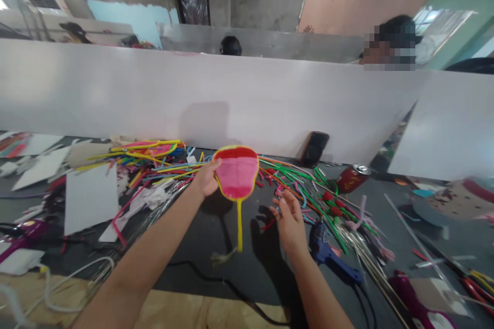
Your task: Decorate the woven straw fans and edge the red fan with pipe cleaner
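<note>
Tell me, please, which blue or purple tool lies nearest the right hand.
The blue glue gun, just beside the right hand; one purple tool lies far left, another purple tool lower right.

The pink piece (236,175) hides from us some fingers of the left hand (207,180); whether the right hand (289,218) pinches anything, we cannot tell. Past the table's (196,241) right end, a spotted object (451,201) runs blurred out of our view.

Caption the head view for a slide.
Left hand holding a pink, yellow-edged fan-shaped piece, right hand near a blue plastic glue gun.
</note>
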`<action>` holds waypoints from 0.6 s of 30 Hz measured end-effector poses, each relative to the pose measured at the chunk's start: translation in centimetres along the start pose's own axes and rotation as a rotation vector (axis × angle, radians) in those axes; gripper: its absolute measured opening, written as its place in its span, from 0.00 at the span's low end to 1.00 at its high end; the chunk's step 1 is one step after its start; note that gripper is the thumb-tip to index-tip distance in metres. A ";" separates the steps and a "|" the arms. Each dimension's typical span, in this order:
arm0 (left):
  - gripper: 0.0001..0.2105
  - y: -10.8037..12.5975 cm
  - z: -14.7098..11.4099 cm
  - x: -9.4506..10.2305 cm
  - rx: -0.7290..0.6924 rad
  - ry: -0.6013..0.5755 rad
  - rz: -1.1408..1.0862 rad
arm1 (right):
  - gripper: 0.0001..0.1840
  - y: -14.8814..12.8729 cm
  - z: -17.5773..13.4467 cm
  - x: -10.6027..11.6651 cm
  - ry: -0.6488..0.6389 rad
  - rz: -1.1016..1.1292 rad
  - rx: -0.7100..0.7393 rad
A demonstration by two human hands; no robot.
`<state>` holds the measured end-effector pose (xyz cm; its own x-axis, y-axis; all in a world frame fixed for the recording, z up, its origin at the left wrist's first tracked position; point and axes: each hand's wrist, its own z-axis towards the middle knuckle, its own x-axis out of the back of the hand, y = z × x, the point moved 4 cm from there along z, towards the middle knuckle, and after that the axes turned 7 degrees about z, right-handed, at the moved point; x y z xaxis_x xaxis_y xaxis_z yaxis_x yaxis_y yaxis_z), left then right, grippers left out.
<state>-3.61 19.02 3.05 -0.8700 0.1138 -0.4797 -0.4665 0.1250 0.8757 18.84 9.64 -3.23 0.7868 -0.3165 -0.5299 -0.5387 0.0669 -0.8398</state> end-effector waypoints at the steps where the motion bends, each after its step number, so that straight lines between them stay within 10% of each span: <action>1: 0.06 1.8 1.1 0.3 -0.095 0.030 -0.013 | 0.23 0.1 0.1 0.1 -0.001 -0.035 0.014; 9: 0.11 14.2 7.9 2.3 -0.642 0.162 0.075 | 0.22 0.1 -0.1 0.1 -0.041 -0.170 0.088; 18: 0.11 14.1 10.9 7.4 -0.669 0.270 0.160 | 0.21 0.5 -0.7 -0.3 -0.114 -0.332 0.150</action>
<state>-14.89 32.36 11.20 -0.9043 -0.1766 -0.3887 -0.2536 -0.5101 0.8219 18.08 9.15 -3.43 0.9441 -0.2371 -0.2290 -0.2057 0.1190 -0.9714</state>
